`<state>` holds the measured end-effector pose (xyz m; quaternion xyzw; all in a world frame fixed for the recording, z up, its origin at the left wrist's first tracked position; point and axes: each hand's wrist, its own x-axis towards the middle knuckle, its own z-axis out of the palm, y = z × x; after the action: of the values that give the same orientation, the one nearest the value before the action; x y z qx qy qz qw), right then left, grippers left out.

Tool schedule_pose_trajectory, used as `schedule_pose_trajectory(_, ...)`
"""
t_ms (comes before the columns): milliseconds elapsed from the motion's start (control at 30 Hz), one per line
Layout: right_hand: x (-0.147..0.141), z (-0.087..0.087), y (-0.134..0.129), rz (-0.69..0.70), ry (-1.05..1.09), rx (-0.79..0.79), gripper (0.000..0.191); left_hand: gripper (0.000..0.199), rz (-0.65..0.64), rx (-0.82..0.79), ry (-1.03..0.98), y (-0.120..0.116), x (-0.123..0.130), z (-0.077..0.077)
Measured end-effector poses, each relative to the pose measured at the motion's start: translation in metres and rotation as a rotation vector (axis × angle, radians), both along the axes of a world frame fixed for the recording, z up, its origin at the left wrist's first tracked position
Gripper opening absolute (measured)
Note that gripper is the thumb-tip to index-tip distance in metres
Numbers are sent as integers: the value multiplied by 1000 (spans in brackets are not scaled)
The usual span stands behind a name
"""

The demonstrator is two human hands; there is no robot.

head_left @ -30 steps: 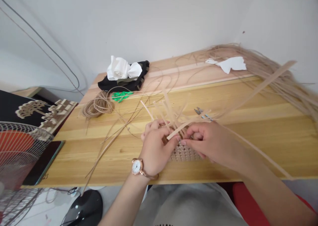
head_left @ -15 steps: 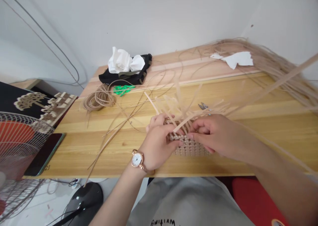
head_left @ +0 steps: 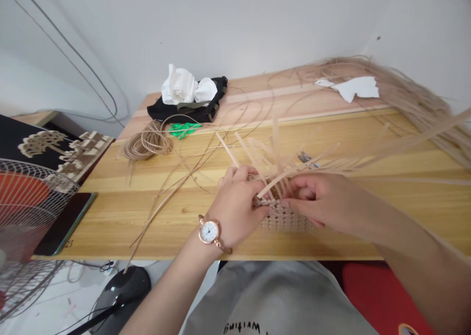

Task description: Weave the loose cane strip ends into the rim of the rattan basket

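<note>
A light tan woven piece [head_left: 285, 218] with an openwork wall lies near the front edge of the wooden table. Many flat strips [head_left: 250, 153] stick up and out from its rim. Around its left end is my left hand [head_left: 239, 200], thumb on the front wall and fingers behind the rim; a gold watch is on that wrist. My right hand [head_left: 312, 197] pinches at the rim on the right, thumb and fingers closed on the weave and strips there. Which single strip is between those fingertips cannot be made out.
Small pliers or cutters [head_left: 307, 159] lie behind the weave. Further back are a coil of strands [head_left: 147, 141], green pieces [head_left: 183, 130], a black bag [head_left: 184, 112] with white tissue, and a strand bundle [head_left: 408, 90]. A phone [head_left: 66, 224] and a fan [head_left: 22, 212] are at left.
The upright strips have shifted and spread differently, and the long strip at the right has dropped lower. Both hands remain on the weave, my left hand slightly further right. The view has shifted slightly.
</note>
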<state>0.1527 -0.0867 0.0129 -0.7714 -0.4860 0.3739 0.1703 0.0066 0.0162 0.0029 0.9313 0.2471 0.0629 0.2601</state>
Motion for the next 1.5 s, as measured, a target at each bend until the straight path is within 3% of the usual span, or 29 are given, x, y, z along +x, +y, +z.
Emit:
schedule_pose_trajectory(300,3,3,4,60,63,-58,20,12,22,-72,82,3,6,4)
schedule_pose_trajectory(567,7,-5,-2,62,61,-23,26,9,83,-173,90,1,11,8)
schedule_pose_trajectory(867,9,-11,-5,55,73,58,26,11,72,-147,75,-2,7,6)
schedule_pose_trajectory(1033,8,-8,-6,73,-34,-24,29,18,112,-112,39,-5,8,2)
schedule_pose_trajectory(1500,15,3,0,143,63,-140,31,11,147,-133,18,-7,9,1)
